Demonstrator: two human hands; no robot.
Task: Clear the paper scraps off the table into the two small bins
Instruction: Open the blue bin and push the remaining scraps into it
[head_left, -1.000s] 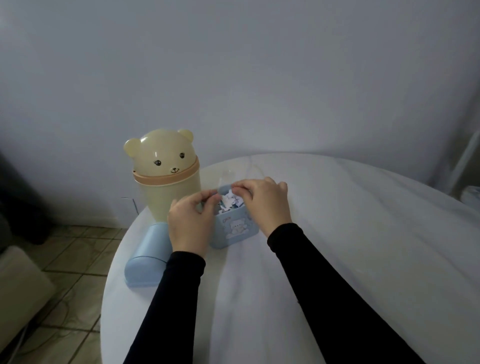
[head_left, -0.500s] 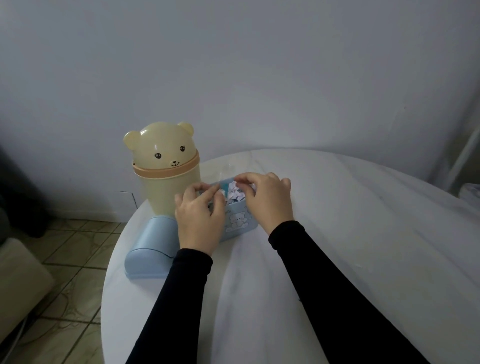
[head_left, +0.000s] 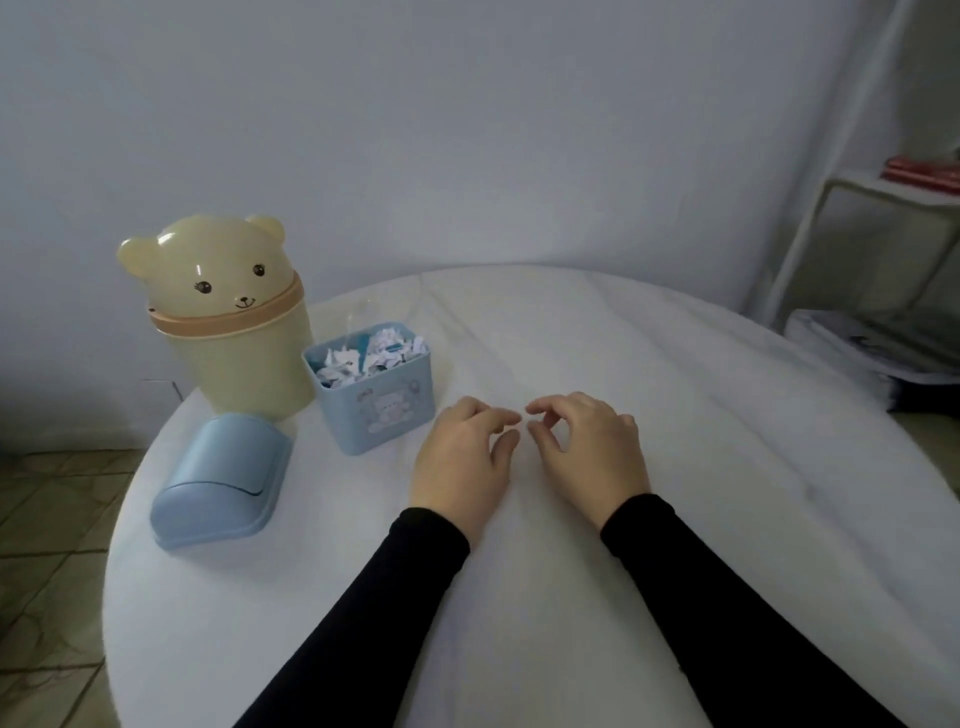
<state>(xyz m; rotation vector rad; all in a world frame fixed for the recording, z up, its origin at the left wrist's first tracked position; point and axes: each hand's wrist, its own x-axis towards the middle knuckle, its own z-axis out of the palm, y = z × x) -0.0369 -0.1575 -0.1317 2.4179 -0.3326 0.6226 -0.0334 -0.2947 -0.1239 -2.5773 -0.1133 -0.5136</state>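
Now nearly done | torn white paper scraps (head_left: 371, 353) heaped in open square light-blue plastic bin (head_left: 382, 410) | none visible on white round desk (head_left: 649, 519) | left hand (head_left: 462, 457), right hand (head_left: 587, 447) loosely curled, holding nothing | detached blue lid (head_left: 221, 480) probably left to refit

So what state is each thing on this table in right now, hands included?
Blue bin: upright, lid off, full of paper scraps.
Blue lid: lying on the table, beside the bins.
Bear bin: upright, lid on.
Left hand: loosely curled, holding nothing visible.
Right hand: loosely curled, holding nothing visible.
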